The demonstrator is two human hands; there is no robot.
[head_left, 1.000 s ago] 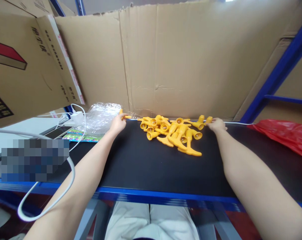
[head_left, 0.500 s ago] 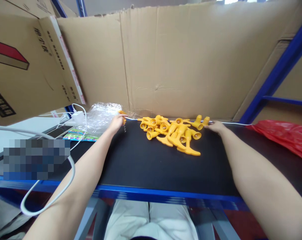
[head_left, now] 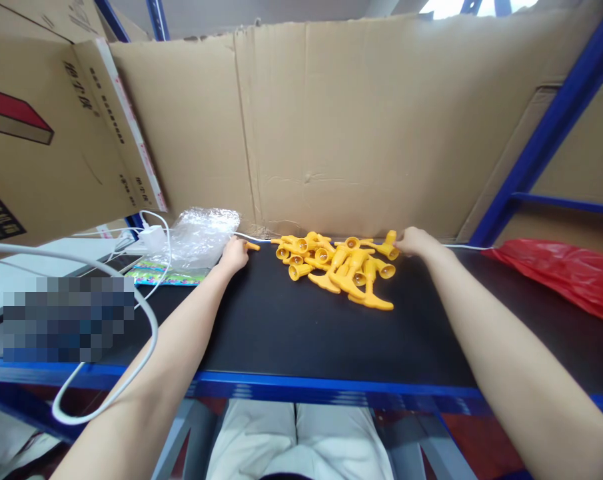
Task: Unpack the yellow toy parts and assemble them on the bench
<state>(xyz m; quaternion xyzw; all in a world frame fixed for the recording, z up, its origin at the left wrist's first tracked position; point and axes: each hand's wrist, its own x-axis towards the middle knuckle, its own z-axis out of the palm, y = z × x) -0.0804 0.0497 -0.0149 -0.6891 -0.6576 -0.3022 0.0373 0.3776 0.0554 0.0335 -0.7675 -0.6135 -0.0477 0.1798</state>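
Note:
A heap of several yellow plastic funnel-shaped parts point(head_left: 341, 267) lies at the back of the black shelf top point(head_left: 301, 327). My left hand point(head_left: 234, 254) rests on the shelf left of the heap, closed around a small orange piece point(head_left: 252, 246) whose tip pokes out. My right hand point(head_left: 414, 241) lies at the heap's right end, fingers on a yellow part point(head_left: 390, 244) there; how firmly it grips is hard to see.
A clear crumpled plastic bag point(head_left: 201, 235) sits left of my left hand. White charger and cables point(head_left: 154, 235) lie farther left. A red plastic bag point(head_left: 561, 273) is at right. Cardboard sheets point(head_left: 351, 127) wall the back. A blue shelf post point(head_left: 546, 133) stands right.
My left hand lowered its orange piece onto the shelf beside the clear bag. My right hand slid left against the heap's end. The view shifted slightly.

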